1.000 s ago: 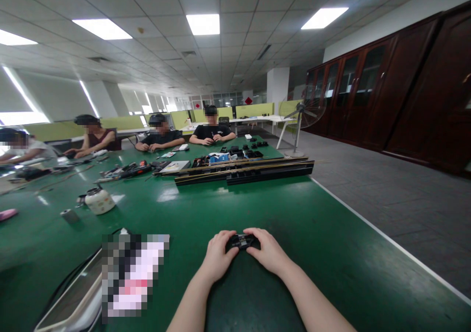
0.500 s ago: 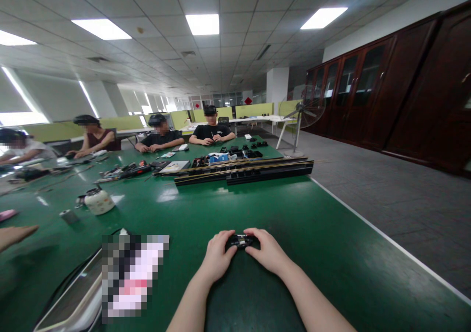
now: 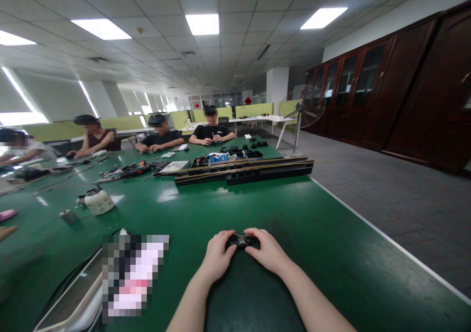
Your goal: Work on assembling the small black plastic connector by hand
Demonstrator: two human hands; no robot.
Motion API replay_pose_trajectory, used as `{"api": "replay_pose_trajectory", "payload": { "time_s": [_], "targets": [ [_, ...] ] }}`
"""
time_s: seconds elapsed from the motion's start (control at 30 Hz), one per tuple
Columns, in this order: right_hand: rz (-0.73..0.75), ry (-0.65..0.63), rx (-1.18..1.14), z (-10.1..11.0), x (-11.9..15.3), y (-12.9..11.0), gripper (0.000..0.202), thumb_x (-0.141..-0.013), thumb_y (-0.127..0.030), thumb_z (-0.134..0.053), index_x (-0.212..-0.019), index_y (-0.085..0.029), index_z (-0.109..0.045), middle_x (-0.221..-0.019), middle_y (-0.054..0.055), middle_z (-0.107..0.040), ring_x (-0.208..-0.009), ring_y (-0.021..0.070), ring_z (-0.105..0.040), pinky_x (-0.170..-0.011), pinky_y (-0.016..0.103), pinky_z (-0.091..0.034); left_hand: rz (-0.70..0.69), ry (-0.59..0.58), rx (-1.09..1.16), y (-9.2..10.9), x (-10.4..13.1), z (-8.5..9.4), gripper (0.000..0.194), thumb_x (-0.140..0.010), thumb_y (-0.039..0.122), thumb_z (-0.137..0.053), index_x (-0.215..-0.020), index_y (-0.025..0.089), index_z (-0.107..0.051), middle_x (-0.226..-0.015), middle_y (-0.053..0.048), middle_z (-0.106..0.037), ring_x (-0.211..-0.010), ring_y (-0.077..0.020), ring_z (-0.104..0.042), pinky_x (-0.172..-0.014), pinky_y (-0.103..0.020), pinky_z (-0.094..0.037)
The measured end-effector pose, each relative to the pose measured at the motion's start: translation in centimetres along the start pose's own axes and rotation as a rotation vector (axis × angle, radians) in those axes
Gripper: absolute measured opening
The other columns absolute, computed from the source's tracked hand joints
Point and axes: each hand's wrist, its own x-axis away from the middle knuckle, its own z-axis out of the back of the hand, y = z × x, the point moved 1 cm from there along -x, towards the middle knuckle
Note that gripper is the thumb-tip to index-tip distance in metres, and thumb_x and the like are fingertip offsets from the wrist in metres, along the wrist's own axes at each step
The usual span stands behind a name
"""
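Observation:
Between my two hands, low over the green table (image 3: 331, 234), is a small black object with a shiny silvery middle (image 3: 242, 242). Its exact kind is too small to make out. My left hand (image 3: 218, 254) grips its left end, the thumb at the near side and the fingers curled around the far side. On the opposite end, my right hand (image 3: 267, 251) pinches it in the same manner. The fingers hide both ends of the object.
Left of my arms lies a light-framed device (image 3: 73, 288) with a black cable, partly blurred out. Beyond it stand a patterned white pot (image 3: 98, 202) and a grey cylinder (image 3: 68, 217). Long black rails (image 3: 270, 172) cross the table ahead. Several people sit farther off.
Another person's hand at the left edge has drawn back, mostly out of view. My hands and the black object stay in the same place.

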Motion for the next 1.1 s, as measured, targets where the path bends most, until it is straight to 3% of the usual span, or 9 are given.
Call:
{"api": "replay_pose_trajectory", "payload": {
  "time_s": [0.7,1.1],
  "targets": [
    [0.000,0.004,0.004,0.1,0.0,-0.2,0.039,-0.065,-0.018,-0.064,-0.104,-0.022,-0.063,-0.102,0.006,-0.065,-0.097,0.0212,-0.059,-0.091,0.036,-0.042,-0.009,-0.003,0.011,0.3,0.0,0.3,0.035,-0.077,0.017,-0.054,-0.112,0.020,-0.059,-0.112,-0.007,-0.062,-0.104,-0.0234,-0.055,-0.093,-0.038,-0.040],
    [0.081,-0.010,0.032,0.3,0.1,-1.1,0.023,-0.065,-0.021,-0.067,-0.087,-0.024,-0.067,-0.098,0.003,-0.068,-0.097,0.0217,-0.058,-0.089,0.036,-0.042,-0.055,-0.011,0.039,0.4,0.2,0.4,0.035,-0.072,0.015,-0.060,-0.106,0.022,-0.060,-0.108,-0.006,-0.063,-0.102,-0.0236,-0.056,-0.093,-0.039,-0.039]
  ]
}}
